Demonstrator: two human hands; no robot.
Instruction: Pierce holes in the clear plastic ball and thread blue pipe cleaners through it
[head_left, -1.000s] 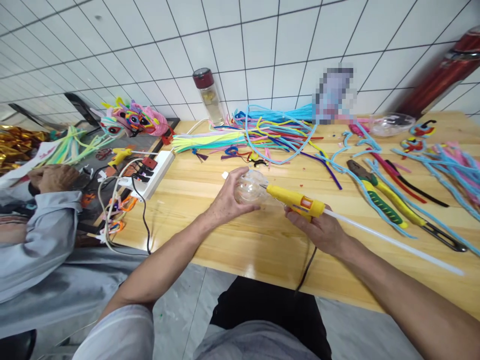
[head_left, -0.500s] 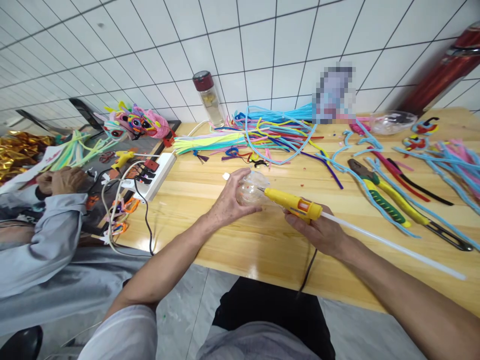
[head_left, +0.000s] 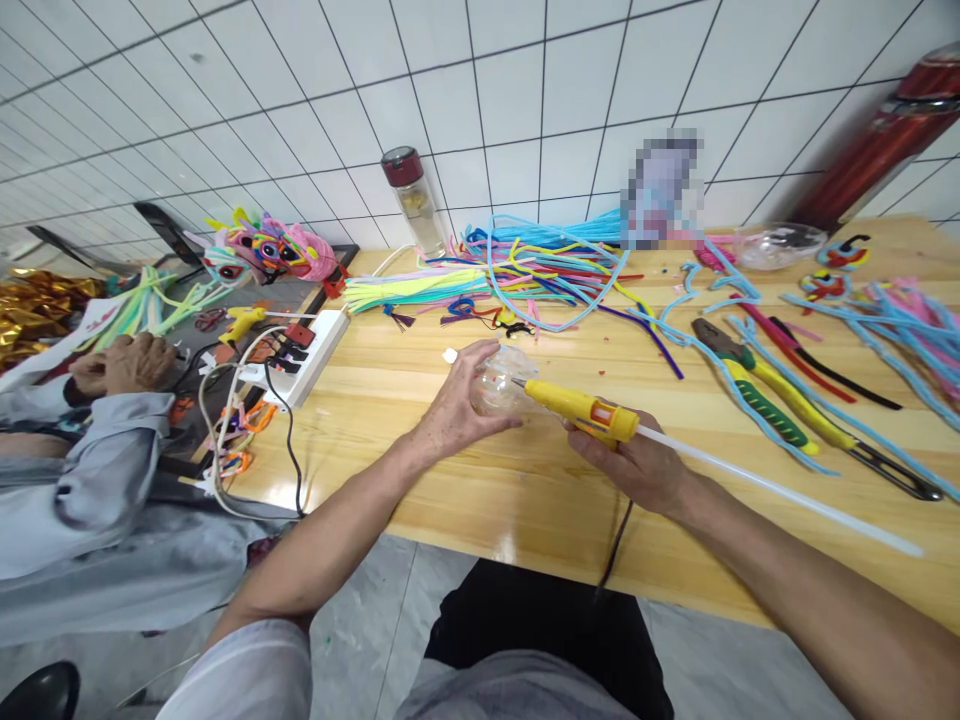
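Note:
My left hand (head_left: pixel 461 405) curves around a clear, rounded plastic piece (head_left: pixel 501 388) on the wooden table, thumb at the near side and fingers at the far side. A yellow hot glue gun (head_left: pixel 581 405) is in my right hand (head_left: pixel 637 465), fingers wrapped round its handle. Its metal nozzle points left, at or just over the clear piece; whether they touch I cannot tell. From the gun's back a long white glue stick (head_left: pixel 780 490) sticks out to the right, and a dark cord hangs below it.
Bundled pipe cleaners (head_left: pixel 420 285) lie along the back, near a glass bottle (head_left: pixel 415 205). Green-and-yellow pliers (head_left: pixel 765 395) rest at right. A white power strip (head_left: pixel 319 350) with cables lies at left, beside another person's hands (head_left: pixel 127 365). A red flask (head_left: pixel 885 140) leans at the far right.
The view has shifted very slightly. My hands, the glue gun and the clear piece hold nearly the same positions.

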